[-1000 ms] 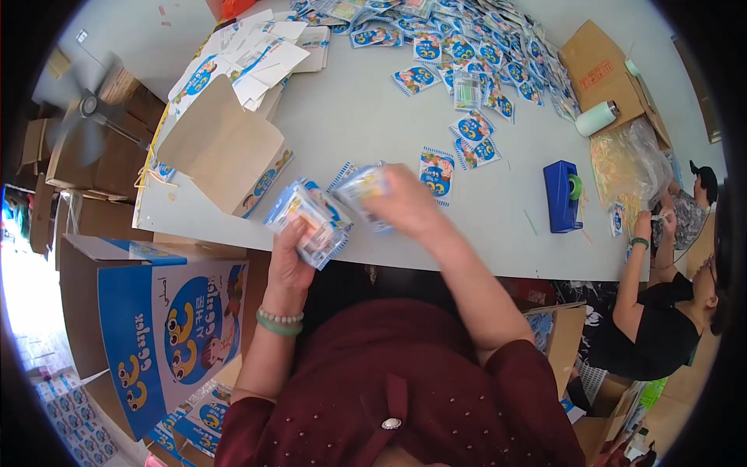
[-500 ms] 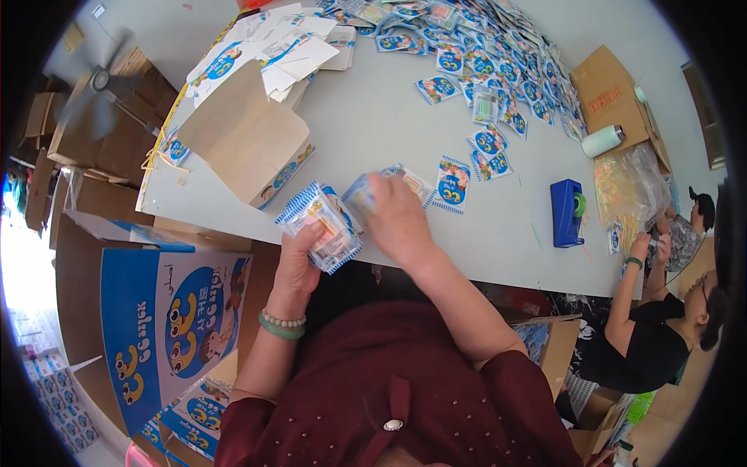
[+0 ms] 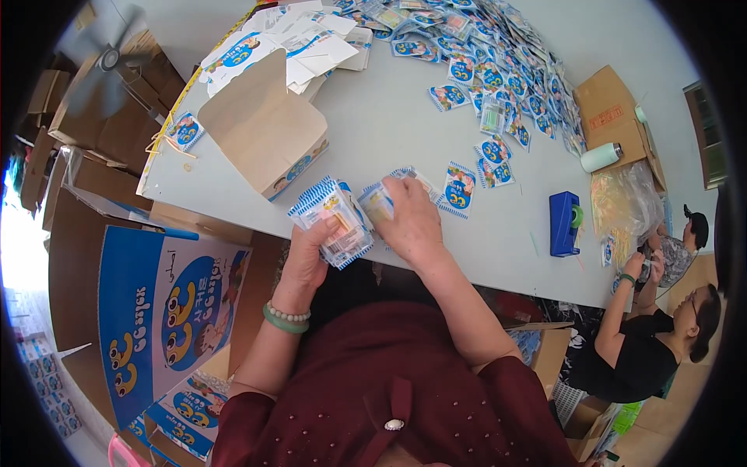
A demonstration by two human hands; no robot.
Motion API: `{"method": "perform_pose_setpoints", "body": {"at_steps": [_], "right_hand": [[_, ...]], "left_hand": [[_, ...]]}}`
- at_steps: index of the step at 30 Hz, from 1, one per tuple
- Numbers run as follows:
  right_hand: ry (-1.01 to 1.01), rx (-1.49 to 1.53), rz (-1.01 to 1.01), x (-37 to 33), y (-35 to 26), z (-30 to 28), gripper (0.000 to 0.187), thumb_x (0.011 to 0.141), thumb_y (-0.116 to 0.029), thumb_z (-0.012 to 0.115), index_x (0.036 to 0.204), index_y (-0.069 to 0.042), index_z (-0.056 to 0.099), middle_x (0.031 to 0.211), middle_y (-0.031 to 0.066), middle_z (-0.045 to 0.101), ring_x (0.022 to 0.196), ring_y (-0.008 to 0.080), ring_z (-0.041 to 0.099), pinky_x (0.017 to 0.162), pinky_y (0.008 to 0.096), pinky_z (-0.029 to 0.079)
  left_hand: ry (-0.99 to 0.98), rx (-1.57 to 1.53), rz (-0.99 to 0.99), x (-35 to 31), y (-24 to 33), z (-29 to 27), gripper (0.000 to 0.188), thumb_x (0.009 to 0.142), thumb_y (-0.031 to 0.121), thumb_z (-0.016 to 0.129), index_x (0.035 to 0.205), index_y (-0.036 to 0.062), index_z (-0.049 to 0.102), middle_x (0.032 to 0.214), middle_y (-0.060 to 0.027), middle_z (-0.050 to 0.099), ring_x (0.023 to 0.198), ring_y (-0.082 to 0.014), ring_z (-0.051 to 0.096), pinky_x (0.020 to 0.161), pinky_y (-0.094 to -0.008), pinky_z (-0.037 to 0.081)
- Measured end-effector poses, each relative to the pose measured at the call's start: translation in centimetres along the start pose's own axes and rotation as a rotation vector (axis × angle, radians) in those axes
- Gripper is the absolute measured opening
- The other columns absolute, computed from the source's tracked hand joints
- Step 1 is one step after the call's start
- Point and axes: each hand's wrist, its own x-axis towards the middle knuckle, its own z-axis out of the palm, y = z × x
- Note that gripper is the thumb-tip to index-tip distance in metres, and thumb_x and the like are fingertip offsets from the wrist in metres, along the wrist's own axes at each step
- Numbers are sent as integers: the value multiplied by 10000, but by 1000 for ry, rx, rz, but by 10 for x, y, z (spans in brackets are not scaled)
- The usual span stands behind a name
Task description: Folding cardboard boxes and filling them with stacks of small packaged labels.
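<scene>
Fingers [image 3: 324,229] of the left hand [image 3: 303,261] clamp a stack of flat, blue-and-white plastic packets [image 3: 336,205].
The stack is held over the near edge of the pale grey table [image 3: 389,117]. Just to its right, the right hand [image 3: 415,227] bends its fingers over a single blue-and-clear plastic packet [image 3: 377,201], gripping it near the stack. Beyond the left hand sits an open, brown-lined cardboard box [image 3: 264,128]; a large heap of small blue-and-white packets [image 3: 498,58] lies across the table's far side.
</scene>
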Motion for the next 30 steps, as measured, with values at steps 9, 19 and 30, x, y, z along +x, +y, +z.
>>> {"method": "perform_pose_setpoints", "body": {"at_steps": [9,19,30], "right_hand": [[-8,-80,201,-6,6,-7,824,592,-289,801,1279,6,455,1256,202,513,1163,342,511,956,382,434],[42,55,27,-21,3,12,604,639,-226,778,1144,-14,522,1051,198,618,991,359,600,859,418,472],[14,-3,-93,27,49,-19,355,625,-199,722,851,6,541,946,186,558,926,356,559,824,430,438]], "left_hand": [[2,-7,0,-1,2,3,461,812,150,679,1226,7,536,1102,-94,642,979,-195,643,857,-342,536],[-18,-8,-3,0,1,1,453,804,149,695,1207,8,545,1084,-93,648,968,-188,646,849,-338,537],[-5,7,-2,3,3,6,423,814,144,690,1193,14,555,1073,-89,652,951,-181,652,822,-330,547]]}}
